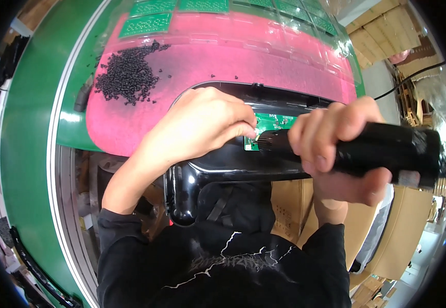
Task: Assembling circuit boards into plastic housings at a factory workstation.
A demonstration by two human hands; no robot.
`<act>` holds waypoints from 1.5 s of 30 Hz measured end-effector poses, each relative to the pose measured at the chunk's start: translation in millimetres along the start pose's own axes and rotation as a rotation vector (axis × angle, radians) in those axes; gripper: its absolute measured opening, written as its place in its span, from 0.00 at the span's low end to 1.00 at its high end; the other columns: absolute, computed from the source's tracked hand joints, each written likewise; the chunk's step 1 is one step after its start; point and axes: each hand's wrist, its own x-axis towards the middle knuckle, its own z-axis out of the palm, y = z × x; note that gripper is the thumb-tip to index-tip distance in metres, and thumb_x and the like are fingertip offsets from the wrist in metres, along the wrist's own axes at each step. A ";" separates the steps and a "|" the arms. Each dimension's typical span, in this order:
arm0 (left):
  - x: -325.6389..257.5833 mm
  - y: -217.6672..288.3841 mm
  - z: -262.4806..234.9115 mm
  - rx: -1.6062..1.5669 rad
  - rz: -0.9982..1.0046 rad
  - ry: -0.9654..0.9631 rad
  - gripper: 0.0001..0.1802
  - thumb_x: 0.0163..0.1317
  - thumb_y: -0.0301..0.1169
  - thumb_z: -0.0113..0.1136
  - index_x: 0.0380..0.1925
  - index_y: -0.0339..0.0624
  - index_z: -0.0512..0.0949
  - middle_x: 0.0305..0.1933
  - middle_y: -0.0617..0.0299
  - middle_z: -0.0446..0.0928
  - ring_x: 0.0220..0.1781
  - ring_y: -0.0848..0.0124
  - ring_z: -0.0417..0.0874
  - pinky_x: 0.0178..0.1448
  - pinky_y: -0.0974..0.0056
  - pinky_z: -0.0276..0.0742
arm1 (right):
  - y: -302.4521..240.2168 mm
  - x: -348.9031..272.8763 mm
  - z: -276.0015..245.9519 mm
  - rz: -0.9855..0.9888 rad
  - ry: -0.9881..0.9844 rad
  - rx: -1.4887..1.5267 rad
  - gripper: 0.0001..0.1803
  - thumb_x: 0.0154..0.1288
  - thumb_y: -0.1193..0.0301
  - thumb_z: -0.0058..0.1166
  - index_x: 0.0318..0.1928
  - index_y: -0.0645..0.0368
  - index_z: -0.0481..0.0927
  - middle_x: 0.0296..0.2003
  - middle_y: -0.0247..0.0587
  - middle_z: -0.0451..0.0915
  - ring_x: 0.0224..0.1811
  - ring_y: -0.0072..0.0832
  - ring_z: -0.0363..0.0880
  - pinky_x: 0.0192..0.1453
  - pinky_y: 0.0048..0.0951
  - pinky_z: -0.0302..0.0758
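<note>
A glossy black plastic housing (pixel 233 167) lies at the near edge of the pink mat, its rounded end toward me. Inside it sits a green circuit board (pixel 279 122), partly covered by both hands. My right hand (pixel 341 138) is wrapped round a thick black power screwdriver (pixel 395 154), held nearly level, its narrow end pointing left at the board. Thumb and fingers of my left hand (pixel 202 120) pinch together over the board, close to the screwdriver's tip. Whatever is between them is too small or hidden to make out.
A heap of small black screws (pixel 128 74) lies on the pink mat (pixel 192 66), with a few strays. Behind it, a clear plastic tray (pixel 223 38) holds green boards (pixel 146 24). A black cable (pixel 408 77) hangs at right; cardboard boxes (pixel 287 205) stand below the bench.
</note>
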 end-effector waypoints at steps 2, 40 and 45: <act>-1.9 -1.5 -0.5 0.049 0.037 -0.057 0.10 0.51 0.32 0.69 0.30 0.37 0.82 0.29 0.56 0.82 0.31 0.56 0.83 0.36 0.59 0.78 | -4.8 4.6 0.2 -0.076 -0.019 0.073 0.29 0.56 0.44 0.63 0.40 0.54 0.69 0.20 0.28 0.74 0.17 0.20 0.70 0.25 0.24 0.67; 0.4 7.0 3.4 -0.094 0.174 0.036 0.09 0.48 0.23 0.68 0.30 0.33 0.80 0.30 0.54 0.82 0.36 0.57 0.85 0.41 0.59 0.80 | -17.5 5.7 -2.5 -0.186 -0.050 0.149 0.29 0.55 0.43 0.63 0.42 0.50 0.68 0.20 0.25 0.73 0.16 0.17 0.68 0.27 0.23 0.67; -5.3 9.4 8.0 0.013 0.171 0.155 0.10 0.41 0.18 0.68 0.28 0.33 0.81 0.29 0.54 0.83 0.41 0.56 0.87 0.45 0.60 0.83 | -15.2 5.6 -4.7 -0.120 -0.059 0.127 0.29 0.57 0.42 0.58 0.44 0.51 0.68 0.24 0.26 0.73 0.19 0.17 0.67 0.31 0.24 0.66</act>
